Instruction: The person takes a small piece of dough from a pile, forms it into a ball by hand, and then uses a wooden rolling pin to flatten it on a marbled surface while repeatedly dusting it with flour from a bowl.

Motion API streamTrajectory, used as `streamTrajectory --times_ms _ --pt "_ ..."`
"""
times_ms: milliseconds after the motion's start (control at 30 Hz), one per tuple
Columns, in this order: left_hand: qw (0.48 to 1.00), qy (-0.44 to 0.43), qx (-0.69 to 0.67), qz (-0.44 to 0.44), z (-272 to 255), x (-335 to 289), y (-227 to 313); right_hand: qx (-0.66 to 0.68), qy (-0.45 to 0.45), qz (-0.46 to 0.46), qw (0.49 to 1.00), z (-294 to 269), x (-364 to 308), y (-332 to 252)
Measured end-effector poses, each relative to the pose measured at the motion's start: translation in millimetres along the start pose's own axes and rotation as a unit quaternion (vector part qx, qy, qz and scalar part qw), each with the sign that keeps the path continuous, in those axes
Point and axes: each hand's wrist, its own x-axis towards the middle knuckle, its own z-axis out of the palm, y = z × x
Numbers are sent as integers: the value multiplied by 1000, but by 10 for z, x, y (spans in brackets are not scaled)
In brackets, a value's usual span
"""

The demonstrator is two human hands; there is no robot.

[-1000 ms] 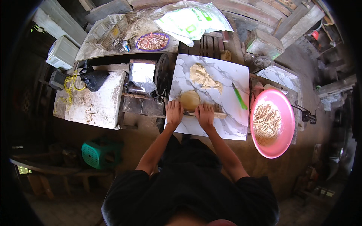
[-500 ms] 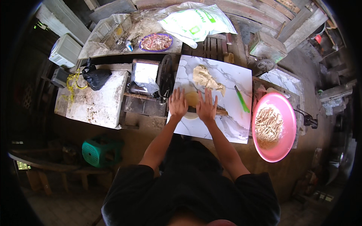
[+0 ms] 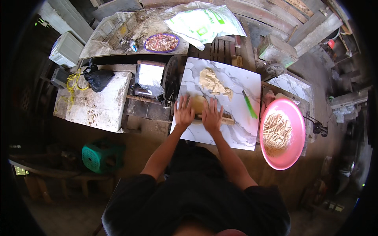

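On a white marbled board (image 3: 189, 131), a flat round of tan dough (image 3: 200, 103) lies before me. Across its near part runs a wooden rolling pin (image 3: 227, 119), mostly covered by my hands. My left hand (image 3: 184, 113) lies flat on the pin's left part, fingers stretched forward. Beside it, my right hand (image 3: 212, 117) presses the pin the same way, palm down, with its fingers spread. Farther up the board sits a crumpled lump of dough (image 3: 214, 83). A green-handled knife (image 3: 249, 104) lies to the right of that lump.
Right of the board stands a pink basin (image 3: 298, 135) holding many pale floury strips. A hand-cranked roller machine (image 3: 151, 80) is at the left. Farther back are a purple-rimmed plate (image 3: 178, 44) of strips and a large plastic bag (image 3: 204, 23). A green stool (image 3: 94, 157) stands lower left.
Both hands have come slightly toward me with the rolling pin, baring more of the dough round's far part. The whole view has shifted a little.
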Motion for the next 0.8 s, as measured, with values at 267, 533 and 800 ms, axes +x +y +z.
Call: streamTrajectory --times_ms 267,533,800 --pt "999 0 45 -8 106 297 18 -4 17 -3 1000 97 243 81" --pt "1000 -20 -19 0 -168 -539 98 47 0 -28 999 -150 -556 -174" --pt "999 -12 35 -22 147 450 71 -14 61 -33 997 45 418 120"
